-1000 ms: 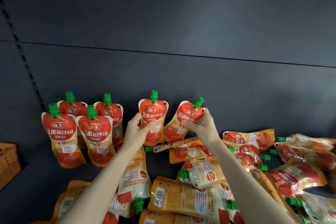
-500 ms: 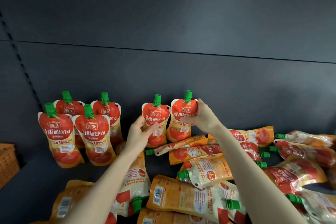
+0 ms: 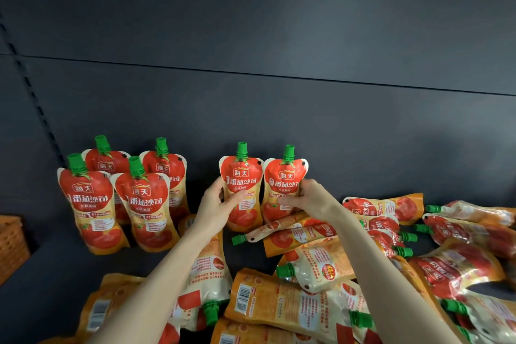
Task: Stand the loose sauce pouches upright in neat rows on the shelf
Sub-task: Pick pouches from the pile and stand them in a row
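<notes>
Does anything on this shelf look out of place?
Yes. The loose pouches lie flat in a jumbled heap across the shelf, front and right, caps pointing every way, some barcode-side up. Only four standing pouches at left are upright, plus one pouch in the left hand, another pouch in the right hand.

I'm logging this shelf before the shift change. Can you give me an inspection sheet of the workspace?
Surface: dark shelf.
Job's things: four standing pouches in two rows of two at the left; a left pouch and a right pouch upright side by side in the middle; loose pouches lying flat in a heap at the front and right.
Clutter: woven basket at the left edge.
Grippers: left hand grips the left pouch; right hand grips the right pouch.
Cables: nothing seen.
Surroundings: dark back panel; slotted rail at the left.
</notes>
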### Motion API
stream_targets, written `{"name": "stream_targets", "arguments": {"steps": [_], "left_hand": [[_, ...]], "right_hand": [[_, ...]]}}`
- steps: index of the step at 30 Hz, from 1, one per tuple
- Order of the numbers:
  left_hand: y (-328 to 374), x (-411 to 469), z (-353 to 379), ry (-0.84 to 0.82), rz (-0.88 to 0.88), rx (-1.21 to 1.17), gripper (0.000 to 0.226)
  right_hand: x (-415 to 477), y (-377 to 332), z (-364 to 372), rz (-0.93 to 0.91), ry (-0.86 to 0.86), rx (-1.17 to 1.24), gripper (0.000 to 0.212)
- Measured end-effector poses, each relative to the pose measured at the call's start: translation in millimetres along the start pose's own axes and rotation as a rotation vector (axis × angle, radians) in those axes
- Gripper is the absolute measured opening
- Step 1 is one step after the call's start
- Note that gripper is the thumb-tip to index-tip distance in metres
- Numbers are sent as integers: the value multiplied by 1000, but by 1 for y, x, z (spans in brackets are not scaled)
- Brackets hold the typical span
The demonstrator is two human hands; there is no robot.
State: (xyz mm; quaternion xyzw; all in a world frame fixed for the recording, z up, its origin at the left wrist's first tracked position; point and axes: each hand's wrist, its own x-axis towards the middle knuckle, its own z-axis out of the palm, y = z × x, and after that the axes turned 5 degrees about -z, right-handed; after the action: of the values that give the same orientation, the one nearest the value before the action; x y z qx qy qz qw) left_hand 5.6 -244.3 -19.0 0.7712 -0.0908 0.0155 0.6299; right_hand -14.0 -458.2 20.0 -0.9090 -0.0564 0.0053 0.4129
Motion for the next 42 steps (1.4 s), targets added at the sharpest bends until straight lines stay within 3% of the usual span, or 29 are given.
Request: {"name": "stream_targets", "arguments": {"steps": [10,17,23,42], "left_hand": [[1,6,-2,2,22,53,41],[-7,5,-7,-13,2,152,47],[-9,4,-9,22,11,223,49],[2,-6,-1,149,-18,371,50]], "right_hand": [[9,6,-13,96,-61,-104,51],[1,13,6,21,155,-116,46],[0,9,6,-31,95,-143,39],[-7,10,12,0,205,-204,35]]}}
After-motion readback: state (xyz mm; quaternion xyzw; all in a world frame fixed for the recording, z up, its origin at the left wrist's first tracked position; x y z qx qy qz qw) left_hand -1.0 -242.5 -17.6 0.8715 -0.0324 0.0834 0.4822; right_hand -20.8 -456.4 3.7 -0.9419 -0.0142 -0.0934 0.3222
